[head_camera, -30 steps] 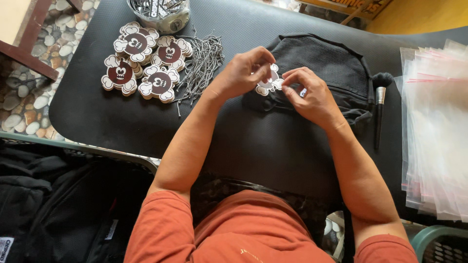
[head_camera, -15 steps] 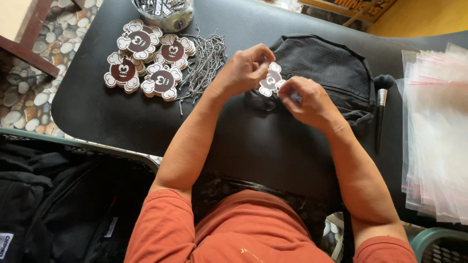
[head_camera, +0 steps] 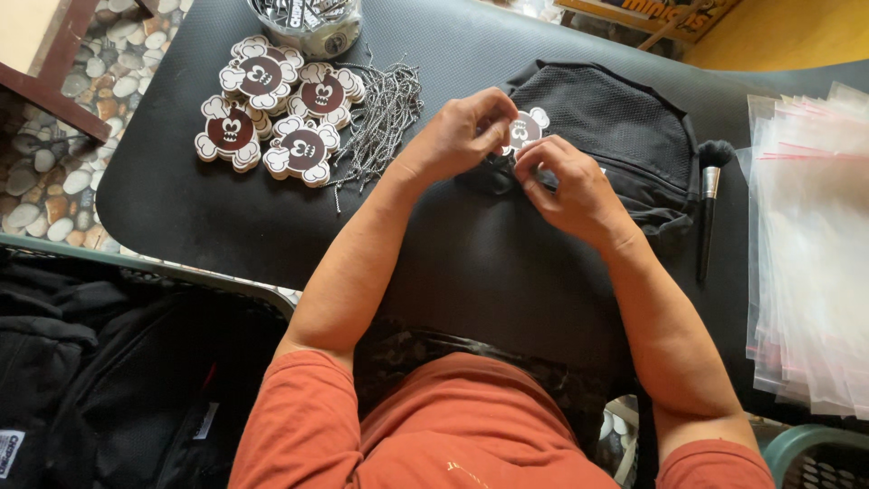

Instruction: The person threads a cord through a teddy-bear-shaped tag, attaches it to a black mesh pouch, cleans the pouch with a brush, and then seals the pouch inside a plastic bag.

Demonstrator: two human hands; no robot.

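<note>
My left hand [head_camera: 463, 134] and my right hand [head_camera: 568, 186] meet over a black mesh bag [head_camera: 625, 122] on the black table [head_camera: 226, 217]. Together they pinch a small brown-and-white skull-shaped charm [head_camera: 524, 129], the left from the left side, the right from below. Several bigger charms of the same shape [head_camera: 276, 113] lie stacked at the table's far left. A heap of thin metal ball chains [head_camera: 380, 118] lies between those charms and my left hand.
A clear round tub of small metal parts [head_camera: 308, 20] stands at the far edge. A black brush with a silver ferrule [head_camera: 708, 199] lies right of the bag. Clear plastic bags [head_camera: 810, 244] are stacked at the right. Dark bags [head_camera: 100, 380] sit on the floor at left.
Both hands have turned the small charm and brought it closer together; the brown face now shows upward. My view has shifted slightly.
</note>
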